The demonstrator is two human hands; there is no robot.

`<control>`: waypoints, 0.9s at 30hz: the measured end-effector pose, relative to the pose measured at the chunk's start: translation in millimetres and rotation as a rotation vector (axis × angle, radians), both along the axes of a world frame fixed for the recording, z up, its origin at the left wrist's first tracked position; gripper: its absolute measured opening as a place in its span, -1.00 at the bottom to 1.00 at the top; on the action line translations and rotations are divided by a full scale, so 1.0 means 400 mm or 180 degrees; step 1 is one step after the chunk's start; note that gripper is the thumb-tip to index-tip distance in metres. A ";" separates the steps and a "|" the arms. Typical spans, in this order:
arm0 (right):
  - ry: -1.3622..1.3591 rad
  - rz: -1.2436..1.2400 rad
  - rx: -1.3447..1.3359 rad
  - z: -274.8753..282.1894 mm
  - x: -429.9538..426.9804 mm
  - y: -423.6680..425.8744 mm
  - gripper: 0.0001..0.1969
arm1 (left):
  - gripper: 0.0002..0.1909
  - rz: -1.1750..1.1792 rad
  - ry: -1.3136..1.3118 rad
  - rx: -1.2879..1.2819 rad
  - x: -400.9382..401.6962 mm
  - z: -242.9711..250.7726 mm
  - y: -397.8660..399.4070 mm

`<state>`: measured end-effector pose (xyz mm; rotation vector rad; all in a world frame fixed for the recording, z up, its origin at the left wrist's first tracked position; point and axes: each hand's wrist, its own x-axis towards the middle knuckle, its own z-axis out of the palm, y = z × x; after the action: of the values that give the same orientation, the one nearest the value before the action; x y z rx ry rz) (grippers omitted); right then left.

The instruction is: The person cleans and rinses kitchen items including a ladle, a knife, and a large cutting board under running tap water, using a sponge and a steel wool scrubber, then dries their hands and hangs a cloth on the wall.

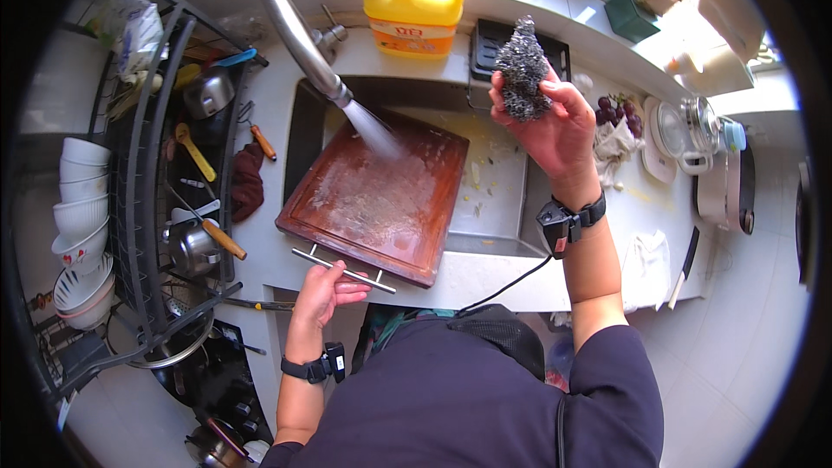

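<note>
A steel wool scourer [523, 75] is gripped in my right hand [552, 120], raised above the right side of the sink [497, 208]. My left hand [328, 289] holds the metal bar handle [344, 271] at the near end of a wooden cutting board [383, 201]. The board lies tilted across the sink's left part, its near end over the front rim. Water [374, 130] sprays from the steel faucet [296, 32] onto the board's far half. Pale, worn patches mark its wet surface. Small yellow and green scraps lie on the sink floor.
A yellow pump jug [414, 19] stands behind the sink beside a black rack [484, 49]. At left is a dish rack [140, 162] with stacked white bowls [81, 208] and utensils. Grapes [614, 110], a white cloth [647, 266] and a knife [686, 260] lie on the right counter.
</note>
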<state>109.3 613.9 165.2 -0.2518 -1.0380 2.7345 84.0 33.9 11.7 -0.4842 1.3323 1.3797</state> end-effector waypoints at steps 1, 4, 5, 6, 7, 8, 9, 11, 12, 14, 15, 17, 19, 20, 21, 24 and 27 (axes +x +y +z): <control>0.0068 0.0092 -0.0047 0.001 0.014 -0.012 -0.30 | -0.46 0.0004 -0.0027 -0.0021 0.000 -0.003 0.004; -0.0129 0.0009 -0.0373 0.020 0.029 -0.050 -0.48 | -0.47 0.0018 -0.0134 -0.0083 0.007 -0.016 -0.001; -0.0230 -0.0041 -0.0416 0.031 0.032 -0.066 -0.54 | -0.47 0.0060 -0.0154 -0.0090 0.016 -0.030 -0.006; -0.0024 0.0198 -0.0645 0.021 0.034 -0.059 -0.68 | -0.47 0.0091 -0.0170 -0.0088 0.021 -0.047 -0.008; 0.0047 0.0270 -0.0851 0.007 0.037 -0.060 -0.59 | -0.46 0.0126 -0.0188 -0.0086 0.028 -0.064 -0.011; 0.0111 0.0346 -0.1059 -0.007 0.040 -0.061 -0.48 | -0.46 0.0208 -0.0227 -0.0111 0.036 -0.078 -0.016; 0.0166 0.0425 -0.1267 -0.024 0.042 -0.062 -0.36 | -0.46 0.0246 -0.0261 -0.0127 0.039 -0.087 -0.017; 0.0249 0.0366 -0.1731 -0.052 0.041 -0.072 -0.38 | -0.45 0.0279 -0.0282 -0.0198 0.046 -0.100 -0.023; 0.0257 0.0320 -0.1878 -0.062 0.040 -0.079 -0.39 | -0.45 0.0274 -0.0288 -0.0234 0.045 -0.098 -0.022; 0.0293 0.0259 -0.2194 -0.085 0.043 -0.087 -0.41 | -0.46 0.0204 -0.0344 -0.0270 0.042 -0.092 -0.023; 0.0326 0.0241 -0.2368 -0.097 0.044 -0.091 -0.42 | -0.47 0.0152 -0.0366 -0.0323 0.035 -0.084 -0.019; 0.0311 0.0205 -0.2468 -0.110 0.050 -0.099 -0.44 | -0.47 0.0047 -0.0413 -0.0429 0.022 -0.067 -0.011; 0.0339 0.0230 -0.2496 -0.119 0.051 -0.101 -0.44 | -0.42 -0.0424 -0.0434 -0.0625 -0.002 -0.055 -0.014; 0.0325 0.0211 -0.2513 -0.122 0.052 -0.102 -0.44 | -0.40 -0.0587 -0.0450 -0.0693 -0.015 -0.048 -0.018; 0.0322 0.0222 -0.2568 -0.125 0.050 -0.103 -0.45 | -0.37 -0.1168 -0.0340 -0.0887 -0.035 -0.036 -0.023; 0.0363 0.0220 -0.2675 -0.128 0.051 -0.104 -0.46 | -0.36 -0.1755 -0.0020 -0.1134 -0.130 0.019 -0.030; 0.0444 0.0238 -0.2757 -0.144 0.045 -0.097 -0.47 | -0.44 -0.1509 0.0809 -0.1160 -0.256 0.093 0.020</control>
<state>127.1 575.1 107.8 -0.1371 0.2262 3.0351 -18.6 41.9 48.9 -0.2092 1.7848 0.8265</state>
